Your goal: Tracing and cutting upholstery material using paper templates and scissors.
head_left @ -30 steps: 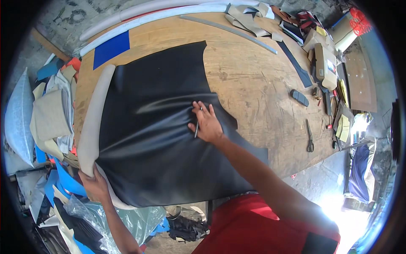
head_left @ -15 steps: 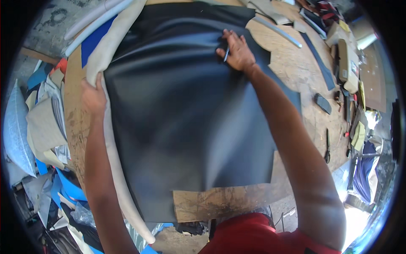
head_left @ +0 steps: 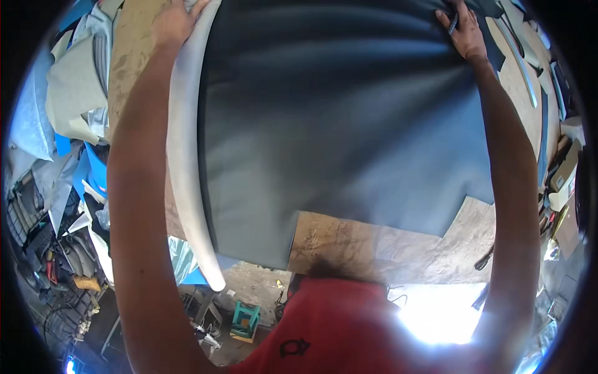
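A wide black sheet, like vinyl or leatherette point(head_left: 336, 124), lies over the table with soft ripples running across it. Along its left side runs a long pale roll of material point(head_left: 185, 137), its near end sticking out past the table edge. My left hand point(head_left: 174, 26) grips this roll at the far left, fingers over its top and partly cut off by the frame edge. At the far right, my right hand point(head_left: 468, 36) presses on the black sheet near its notched edge. A slim pen point(head_left: 453, 23) is tucked between its thumb and fingers.
The wooden tabletop point(head_left: 349, 240) shows along the near edge. A pale metal strip point(head_left: 527, 78) lies right of the sheet, with dark offcuts beyond. Fabric scraps point(head_left: 75, 93) are heaped at the left. A small green stool point(head_left: 245, 321) stands on the floor below.
The view has tipped down and nearer, so both hands now appear at the top of the picture. My left hand stays on the roll, my right on the sheet with the pen.
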Motion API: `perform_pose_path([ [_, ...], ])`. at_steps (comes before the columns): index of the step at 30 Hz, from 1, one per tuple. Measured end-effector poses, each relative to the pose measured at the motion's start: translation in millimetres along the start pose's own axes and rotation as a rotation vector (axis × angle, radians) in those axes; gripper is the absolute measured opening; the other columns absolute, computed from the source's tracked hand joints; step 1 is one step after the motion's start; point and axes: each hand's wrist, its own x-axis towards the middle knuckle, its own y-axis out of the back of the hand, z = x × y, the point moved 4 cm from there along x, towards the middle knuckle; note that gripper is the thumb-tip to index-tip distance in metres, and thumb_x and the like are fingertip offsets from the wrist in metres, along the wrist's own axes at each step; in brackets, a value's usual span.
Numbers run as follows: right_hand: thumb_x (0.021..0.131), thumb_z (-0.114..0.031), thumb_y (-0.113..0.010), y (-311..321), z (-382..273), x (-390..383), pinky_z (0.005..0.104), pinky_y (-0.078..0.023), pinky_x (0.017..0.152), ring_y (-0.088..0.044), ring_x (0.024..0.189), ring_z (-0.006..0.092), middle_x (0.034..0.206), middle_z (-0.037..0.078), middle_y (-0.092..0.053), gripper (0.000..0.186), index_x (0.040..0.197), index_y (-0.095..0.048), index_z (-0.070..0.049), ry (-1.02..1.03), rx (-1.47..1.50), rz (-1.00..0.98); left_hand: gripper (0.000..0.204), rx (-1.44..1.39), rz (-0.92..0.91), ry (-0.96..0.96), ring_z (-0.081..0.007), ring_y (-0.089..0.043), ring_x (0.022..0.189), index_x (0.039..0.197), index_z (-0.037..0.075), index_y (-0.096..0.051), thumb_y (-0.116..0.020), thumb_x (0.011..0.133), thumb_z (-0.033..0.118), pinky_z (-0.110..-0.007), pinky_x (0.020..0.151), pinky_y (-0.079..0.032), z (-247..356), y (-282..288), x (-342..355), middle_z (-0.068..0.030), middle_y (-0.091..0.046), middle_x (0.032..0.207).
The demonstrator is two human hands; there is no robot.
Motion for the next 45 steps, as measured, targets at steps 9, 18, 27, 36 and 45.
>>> perform_pose_path([
  [9, 0.094, -0.039, -0.066, 13.0, -31.8, -14.5, 0.0499, -0.043, 0.109, -0.053, 0.129, 0.0433, 0.141, 0.022, -0.058, 0.057, 0.135, -0.054, -0.001, -0.154, -0.076, -0.27, 0.08, -0.115, -0.309, 0.556, -0.0484, -0.066, 0.108, 0.142, 0.002, -0.048, -0.066, 0.092, 0.062, -0.054, 0.092, -0.052, 73.9, 34.9, -79.3, -0.0296, -0.063, 0.128],
  [18, 0.102, -0.025, -0.066, 97.9, -208.6, -215.2, 0.0569, -0.035, 0.116, -0.063, 0.121, 0.0335, 0.13, 0.011, -0.066, 0.059, 0.152, -0.043, -0.004, 0.005, 0.253, 0.273, 0.089, 0.031, -0.321, 0.622, -0.0499, -0.053, 0.123, 0.155, -0.001, -0.032, -0.075, 0.091, 0.041, -0.054, 0.102, -0.047, 161.2, 226.0, -374.4, -0.0332, -0.045, 0.143],
  [27, 0.102, -0.033, -0.063, 82.0, -229.7, -331.1, 0.0651, -0.026, 0.12, -0.044, 0.147, 0.031, 0.156, 0.009, -0.05, 0.051, 0.144, -0.049, -0.008, -0.112, 0.103, 0.089, 0.044, -0.384, -0.46, 0.722, -0.0353, -0.071, 0.077, 0.128, 0.007, -0.063, -0.072, 0.093, 0.033, -0.045, 0.073, -0.056, 35.1, 282.0, -457.9, -0.0121, -0.072, 0.083],
  [36, 0.102, -0.034, -0.062, 78.8, -209.8, -335.2, 0.0647, -0.025, 0.121, -0.039, 0.151, 0.0302, 0.16, 0.006, -0.046, 0.052, 0.145, -0.047, -0.009, -0.145, 0.077, 0.085, 0.073, -0.035, -0.219, 0.432, -0.0473, -0.047, 0.134, 0.16, 0.013, -0.034, -0.053, 0.101, 0.052, -0.06, 0.107, -0.041, 155.8, 231.8, -404.1, -0.0267, -0.044, 0.152],
  [45, 0.101, -0.034, -0.061, 86.6, -217.9, -325.1, 0.0601, -0.025, 0.122, -0.038, 0.151, 0.0305, 0.152, 0.009, -0.052, 0.059, 0.151, -0.043, -0.008, -0.15, 0.095, 0.031, 0.099, 0.14, -0.483, 0.876, -0.0539, -0.037, 0.143, 0.165, 0.015, -0.026, -0.04, 0.093, 0.082, -0.082, 0.11, -0.021, 47.4, 177.0, -412.5, -0.0323, -0.027, 0.163],
])
